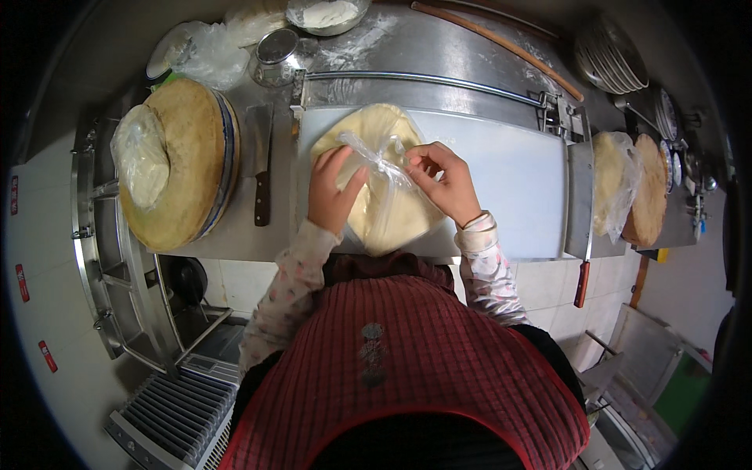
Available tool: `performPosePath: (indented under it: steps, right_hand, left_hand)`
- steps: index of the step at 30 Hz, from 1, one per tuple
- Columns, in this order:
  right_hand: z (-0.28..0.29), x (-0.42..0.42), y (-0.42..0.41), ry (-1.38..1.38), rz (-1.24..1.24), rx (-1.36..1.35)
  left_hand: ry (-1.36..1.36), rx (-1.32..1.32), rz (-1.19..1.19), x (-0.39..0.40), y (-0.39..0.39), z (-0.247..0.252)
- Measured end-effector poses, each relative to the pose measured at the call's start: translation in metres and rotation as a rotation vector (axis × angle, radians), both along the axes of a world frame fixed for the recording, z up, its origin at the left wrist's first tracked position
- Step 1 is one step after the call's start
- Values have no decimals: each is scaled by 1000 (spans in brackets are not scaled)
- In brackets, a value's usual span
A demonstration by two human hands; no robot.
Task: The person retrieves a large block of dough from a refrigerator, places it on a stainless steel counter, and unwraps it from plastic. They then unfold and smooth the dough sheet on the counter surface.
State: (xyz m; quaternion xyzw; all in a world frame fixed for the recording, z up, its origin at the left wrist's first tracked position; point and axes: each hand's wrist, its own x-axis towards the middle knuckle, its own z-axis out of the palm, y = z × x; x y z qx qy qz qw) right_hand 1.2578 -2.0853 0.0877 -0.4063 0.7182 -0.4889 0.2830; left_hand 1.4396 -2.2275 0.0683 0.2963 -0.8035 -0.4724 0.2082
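Note:
A clear plastic bag of pale dough (385, 220) lies on a white board (499, 194) in front of me. Its top is gathered into a knot at the centre, with loose ends sticking out. My right hand (445, 179) pinches a loose end of the plastic between thumb and fingers, right of the knot. My left hand (335, 188) rests against the bag's left side, thumb and fingers apart beside the knot, with nothing visibly held.
Left are a cleaver (262, 170) and stacked round boards (176, 170) bearing another bagged dough (141, 158). A kitchen scale (275, 59) and flour bowl (326, 17) stand behind. A rolling pin (499, 44) lies at the back; a long-bladed knife (580, 205) is at the right.

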Motion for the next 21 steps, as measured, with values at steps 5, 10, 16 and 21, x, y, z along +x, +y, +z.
performPosePath:
  steps: [5,10,16,21]
  right_hand:
    - [-34,-10,9,221,-232,-103]
    - [-120,-20,11,-147,-237,137]
    - [-92,6,10,148,-125,377]
    - [-105,29,22,501,-246,192]
  left_hand:
    - [-50,-355,82,-26,-22,-26]
    - [-54,86,479,27,-9,-130]
    - [-165,262,518,22,26,-120]
    - [-61,143,579,17,30,-103]
